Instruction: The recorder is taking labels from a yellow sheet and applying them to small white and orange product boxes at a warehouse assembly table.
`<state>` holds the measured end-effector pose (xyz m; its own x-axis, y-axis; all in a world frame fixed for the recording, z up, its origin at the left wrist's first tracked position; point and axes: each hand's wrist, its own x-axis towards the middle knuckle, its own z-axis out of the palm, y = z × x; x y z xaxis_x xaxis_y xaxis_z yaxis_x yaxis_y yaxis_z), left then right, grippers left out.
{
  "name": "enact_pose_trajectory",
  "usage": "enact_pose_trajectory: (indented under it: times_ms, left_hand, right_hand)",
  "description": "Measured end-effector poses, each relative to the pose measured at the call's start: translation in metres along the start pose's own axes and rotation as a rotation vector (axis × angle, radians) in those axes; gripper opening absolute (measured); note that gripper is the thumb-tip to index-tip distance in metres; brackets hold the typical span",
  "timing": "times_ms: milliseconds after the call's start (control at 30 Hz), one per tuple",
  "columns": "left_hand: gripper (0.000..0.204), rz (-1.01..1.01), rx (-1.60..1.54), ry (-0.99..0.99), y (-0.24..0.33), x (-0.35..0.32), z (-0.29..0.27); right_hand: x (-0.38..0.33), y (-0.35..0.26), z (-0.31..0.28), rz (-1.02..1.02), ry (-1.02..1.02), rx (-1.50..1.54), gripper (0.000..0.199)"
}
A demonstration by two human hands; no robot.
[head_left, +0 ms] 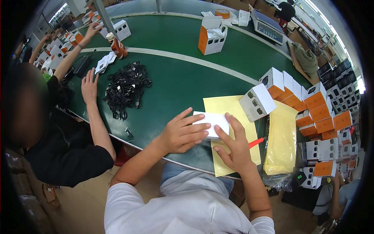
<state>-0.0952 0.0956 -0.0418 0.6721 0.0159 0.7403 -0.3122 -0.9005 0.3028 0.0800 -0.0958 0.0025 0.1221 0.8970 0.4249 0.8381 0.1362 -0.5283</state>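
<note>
A small white box (214, 120) lies in front of me, partly over a yellow sheet (224, 165). My left hand (185, 132) rests on its left part, fingers stretched out and spread across the top. At the box's right side is my right hand (236, 146), its fingers apart and touching the top and edge. The right thumb sticks out over the yellow sheet. Beside my right wrist lies a red pen-like tool (256, 142). A white and orange printed carton (257, 103) stands at the sheet's far right corner. Fingers hide parts of the white box.
Stacked cartons (316, 102) and a pack of yellow sheets (281, 142) are at right. Bundled black cables (126, 87) lie left on the green table (171, 74). An orange bottle (117, 46), an opened carton (212, 38) and a scale (267, 27) stand farther back. A co-worker's hand (90, 86) rests at left.
</note>
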Motion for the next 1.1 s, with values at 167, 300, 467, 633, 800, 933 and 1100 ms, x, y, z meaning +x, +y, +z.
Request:
enact_pose_trajectory:
  times_ms: [167,300,467,633,800,933,1100]
  left_hand:
    - [0.041,-0.1,-0.063,0.059,0.005,-0.006,0.008]
    - [0.064,-0.395,-0.431,0.309,-0.011,0.015,-0.003]
    - [0.079,-0.678,-0.132,0.335,-0.127,0.08,0.016]
    - [0.114,-0.714,0.186,0.201,-0.278,0.145,0.087]
    - [0.115,-0.82,-0.137,0.215,-0.301,0.184,0.102]
    - [0.107,-0.814,-0.187,0.132,-0.259,0.162,0.065]
    - [0.102,-0.737,-0.616,-0.058,-0.102,0.093,-0.024]
  right_hand:
    - [0.002,0.007,0.014,0.055,0.119,0.162,0.053]
    - [0.012,0.008,0.0,0.137,0.163,0.229,0.048]
    - [0.004,0.038,-0.006,0.341,0.53,-0.164,0.05]
    - [0.001,0.054,0.003,0.448,0.51,-0.463,0.051]
    - [0.009,0.046,-0.002,0.522,0.556,-0.531,0.05]
    - [-0.004,0.026,-0.013,0.36,0.588,-0.312,0.041]
    - [-0.018,0.01,0.007,0.149,0.436,0.229,0.039]
